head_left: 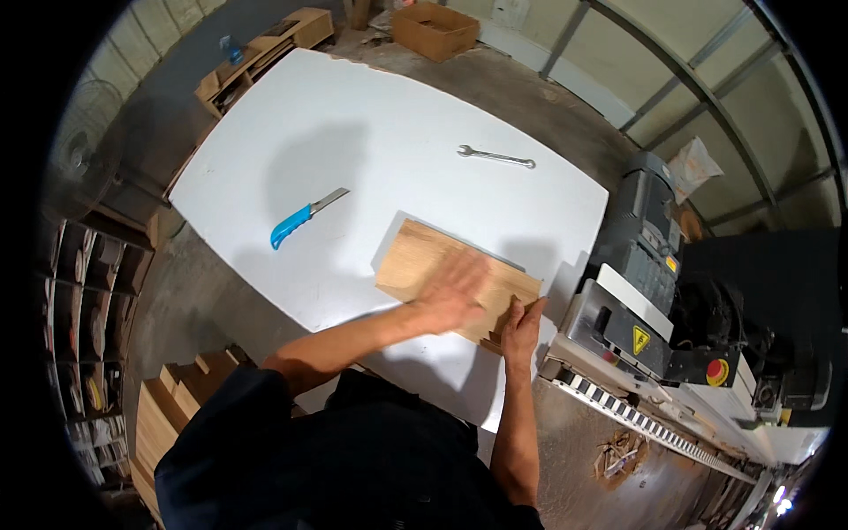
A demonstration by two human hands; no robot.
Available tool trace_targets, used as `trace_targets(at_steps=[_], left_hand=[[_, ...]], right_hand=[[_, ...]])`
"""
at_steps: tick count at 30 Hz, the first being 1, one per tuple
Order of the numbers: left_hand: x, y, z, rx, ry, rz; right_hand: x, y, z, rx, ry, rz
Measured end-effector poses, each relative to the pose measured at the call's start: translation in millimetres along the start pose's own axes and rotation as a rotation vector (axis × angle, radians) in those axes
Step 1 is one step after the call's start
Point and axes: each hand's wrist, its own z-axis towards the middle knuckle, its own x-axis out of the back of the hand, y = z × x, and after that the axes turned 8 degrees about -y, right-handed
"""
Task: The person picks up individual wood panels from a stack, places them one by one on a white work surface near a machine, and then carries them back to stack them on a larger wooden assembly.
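A stack of light wooden boards (pixel 420 256) lies on the white table (pixel 353 141), near its right front corner. My left hand (pixel 452 290) rests flat on top of the stack, fingers spread and blurred. My right hand (pixel 523 325) grips the stack's near right edge, fingers curled around the boards' ends. A knife with a blue handle (pixel 300 221) lies on the table to the left of the boards. A metal wrench (pixel 495 156) lies further back on the table.
A grey machine (pixel 658 291) with a red button and a yellow warning sticker stands right of the table. Wooden boards (pixel 172 406) are stacked at lower left. Shelves (pixel 88 300) line the left side. A cardboard box (pixel 435 28) sits on the floor at the back.
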Motion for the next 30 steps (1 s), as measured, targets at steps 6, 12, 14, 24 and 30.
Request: trace_targets(at_steps=[6,12,14,24,30], left_hand=[[-3.4,-24.1,-16.6,-0.016,-0.018,-0.068],[-3.8,-95.4,-64.9,0.404,0.192,-0.016],[-13.7,-116.5,-62.0,0.482,0.187,-0.309],[23.8,-97.5,-28.9,0.581,-0.020,-1.178],[19.2,-87.3,-68.1,0.315,0.376,-1.165]], right_hand=[[-9.4,14.3,-3.4,0.109,0.138,-0.182],[-3.4,12.1,-5.1,0.029,0.148,-0.152],[-1.5,23.0,2.4,0.023,0.145,-0.150],[13.8,23.5,5.1,-0.186,0.031,0.298],[26.0,0.1,-29.3,0.063,0.082,0.423]])
